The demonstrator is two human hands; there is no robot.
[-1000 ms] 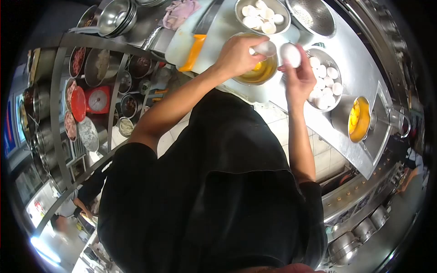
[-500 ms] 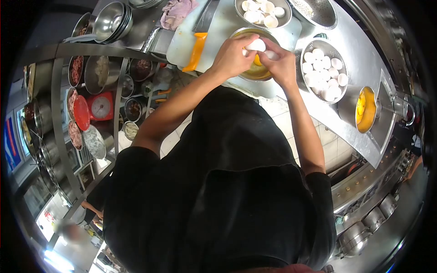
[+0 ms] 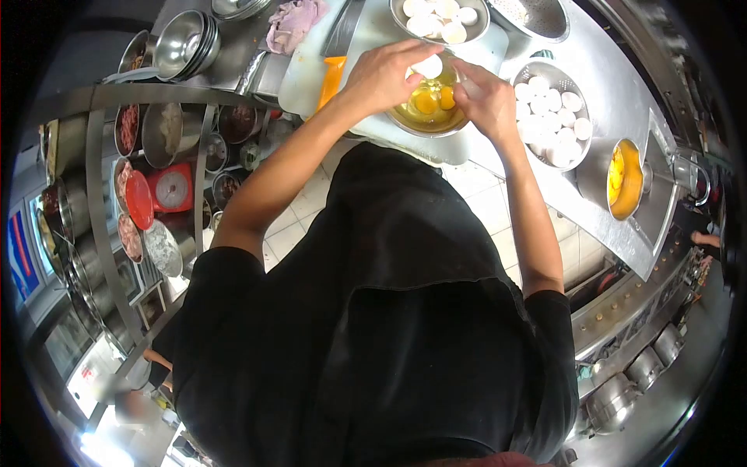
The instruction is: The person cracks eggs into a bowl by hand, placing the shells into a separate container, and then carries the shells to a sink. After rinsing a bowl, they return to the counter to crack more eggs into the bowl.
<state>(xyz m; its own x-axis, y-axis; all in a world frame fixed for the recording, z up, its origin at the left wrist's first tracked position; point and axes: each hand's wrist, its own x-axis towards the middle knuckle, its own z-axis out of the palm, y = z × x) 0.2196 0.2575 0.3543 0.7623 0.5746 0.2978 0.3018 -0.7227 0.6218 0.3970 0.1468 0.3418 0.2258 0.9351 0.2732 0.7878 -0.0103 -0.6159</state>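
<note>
Over a metal bowl [image 3: 424, 131], my left hand [image 3: 383, 78] grips a white eggshell [image 3: 428, 65] by its edge. Another pale shell piece [image 3: 472, 89] sits in the curled fingers of my right hand [image 3: 492, 103], just right of the same bowl. Two round egg yolks [image 3: 426, 101] show in clear egg white inside the bowl. Behind it stands a bowl of empty eggshells [image 3: 454, 32]. To the right of my right hand is a perforated colander [image 3: 585, 152] with several white eggs [image 3: 554, 117].
A metal pot [image 3: 640, 183] of yellow egg stands near the table's right end. On the cutting board [image 3: 299, 89] lies a knife with an orange handle [image 3: 333, 78]. Stacked metal bowls [image 3: 183, 47] and a pink cloth [image 3: 294, 25] are at the left.
My hands have moved apart, each with a shell piece. A second yolk now shows in the bowl. The view has shifted slightly.
</note>
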